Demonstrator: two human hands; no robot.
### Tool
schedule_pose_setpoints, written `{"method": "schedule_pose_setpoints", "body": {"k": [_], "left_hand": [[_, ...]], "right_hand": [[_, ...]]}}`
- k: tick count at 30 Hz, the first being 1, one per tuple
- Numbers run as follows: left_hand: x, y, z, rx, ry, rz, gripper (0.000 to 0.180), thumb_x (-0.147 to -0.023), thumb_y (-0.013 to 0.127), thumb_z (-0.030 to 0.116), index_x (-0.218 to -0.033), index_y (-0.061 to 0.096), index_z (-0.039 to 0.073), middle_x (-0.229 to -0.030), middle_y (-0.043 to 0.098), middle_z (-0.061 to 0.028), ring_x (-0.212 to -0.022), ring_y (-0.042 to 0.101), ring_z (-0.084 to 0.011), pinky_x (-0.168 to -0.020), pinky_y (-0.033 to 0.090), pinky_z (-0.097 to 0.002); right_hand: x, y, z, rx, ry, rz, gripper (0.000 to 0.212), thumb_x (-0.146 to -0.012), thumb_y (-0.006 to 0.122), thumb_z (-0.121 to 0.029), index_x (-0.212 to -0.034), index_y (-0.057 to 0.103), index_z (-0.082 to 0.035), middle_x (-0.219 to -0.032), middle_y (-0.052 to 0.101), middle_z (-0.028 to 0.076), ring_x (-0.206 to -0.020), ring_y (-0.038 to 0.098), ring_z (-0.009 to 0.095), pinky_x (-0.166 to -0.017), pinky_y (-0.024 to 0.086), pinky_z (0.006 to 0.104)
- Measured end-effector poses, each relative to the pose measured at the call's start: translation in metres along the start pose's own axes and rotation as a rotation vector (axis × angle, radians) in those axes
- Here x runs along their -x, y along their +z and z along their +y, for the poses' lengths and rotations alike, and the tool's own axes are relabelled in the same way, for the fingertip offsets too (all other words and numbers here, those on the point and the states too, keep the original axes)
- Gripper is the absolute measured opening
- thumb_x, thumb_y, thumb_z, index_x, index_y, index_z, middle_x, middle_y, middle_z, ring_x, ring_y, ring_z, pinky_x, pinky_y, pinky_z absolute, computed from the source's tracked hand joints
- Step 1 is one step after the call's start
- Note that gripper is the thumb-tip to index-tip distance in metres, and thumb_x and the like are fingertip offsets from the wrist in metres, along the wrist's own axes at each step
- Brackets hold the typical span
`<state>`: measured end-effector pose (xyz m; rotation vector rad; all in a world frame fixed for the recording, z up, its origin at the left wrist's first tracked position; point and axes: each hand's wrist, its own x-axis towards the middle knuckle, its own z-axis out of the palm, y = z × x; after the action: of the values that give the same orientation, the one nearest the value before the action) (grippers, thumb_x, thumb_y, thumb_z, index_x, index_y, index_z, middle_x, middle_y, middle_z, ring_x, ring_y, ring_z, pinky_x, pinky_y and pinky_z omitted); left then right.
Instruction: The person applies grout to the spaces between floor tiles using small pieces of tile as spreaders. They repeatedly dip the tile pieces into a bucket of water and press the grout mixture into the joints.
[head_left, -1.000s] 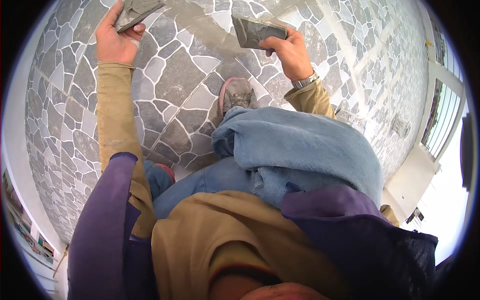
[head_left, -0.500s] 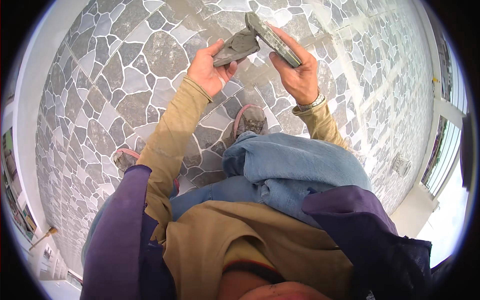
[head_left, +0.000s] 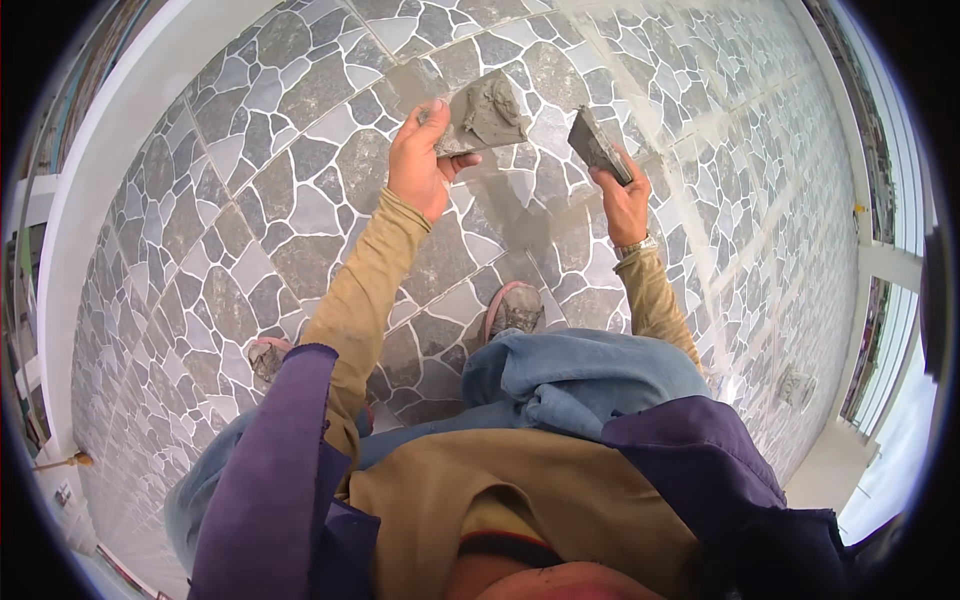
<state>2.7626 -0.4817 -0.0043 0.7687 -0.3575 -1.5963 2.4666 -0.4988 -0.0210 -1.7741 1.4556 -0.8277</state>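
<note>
In my left hand point(head_left: 422, 172) is a small flat grey board point(head_left: 456, 132), pinched at its near edge with the thumb on top. A lump of wet grey mortar point(head_left: 492, 108) sits on its far part. My right hand point(head_left: 626, 203) grips a thin, dark, flat block point(head_left: 598, 148), tilted and smeared with grey; its exact kind I cannot make out. The board and the block are apart, both held above the floor. Below them, a damp grey smear of mortar point(head_left: 527, 228) covers a joint between tiles.
The floor point(head_left: 318, 252) has stone-patterned tiles with pale lines. My two shoes point(head_left: 517, 307) stand on it below my hands. More grey-smeared joints point(head_left: 690, 190) run at the right. A low white wall edge point(head_left: 70, 230) curves along the left, and barred openings point(head_left: 880, 340) line the right.
My hands have moved apart: the block no longer touches the mortar on the board. The right hand has shifted right and lower, and the board now shows more of its top.
</note>
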Motion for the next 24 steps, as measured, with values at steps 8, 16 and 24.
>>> {"method": "schedule_pose_setpoints", "body": {"k": [8, 16, 24], "left_hand": [[-0.018, 0.025, -0.017, 0.215, -0.094, 0.084, 0.029, -0.102, 0.057, 0.028, -0.123, 0.055, 0.008, -0.116, 0.064, -0.0063, -0.105, 0.063, -0.0196, -0.086, 0.055, -0.0401], [-0.020, 0.040, 0.007, 0.475, -0.206, -0.146, 0.037, -0.101, 0.056, 0.034, -0.125, 0.057, 0.007, -0.123, 0.062, -0.0067, -0.112, 0.059, -0.0200, -0.094, 0.051, -0.0429], [-0.033, -0.006, 0.028, 0.561, -0.063, -0.196, 0.035, -0.102, 0.058, 0.030, -0.127, 0.054, 0.006, -0.121, 0.061, -0.0051, -0.108, 0.061, -0.0197, -0.090, 0.055, -0.0441]], "right_hand": [[-0.018, -0.045, -0.089, -1.171, 0.151, 0.417, 0.020, -0.094, 0.064, -0.022, -0.109, 0.062, -0.008, -0.102, 0.069, 0.003, -0.088, 0.064, 0.016, -0.064, 0.049, 0.0356], [-0.028, -0.096, -0.238, -0.736, 0.047, 0.210, 0.027, -0.097, 0.059, -0.019, -0.117, 0.060, 0.001, -0.102, 0.069, 0.011, -0.088, 0.063, 0.021, -0.067, 0.048, 0.0326], [-0.111, -0.056, -0.367, -0.050, 0.197, 0.028, 0.032, -0.101, 0.054, -0.025, -0.116, 0.066, 0.000, -0.097, 0.067, 0.007, -0.075, 0.061, 0.014, -0.062, 0.050, 0.0290]]}}
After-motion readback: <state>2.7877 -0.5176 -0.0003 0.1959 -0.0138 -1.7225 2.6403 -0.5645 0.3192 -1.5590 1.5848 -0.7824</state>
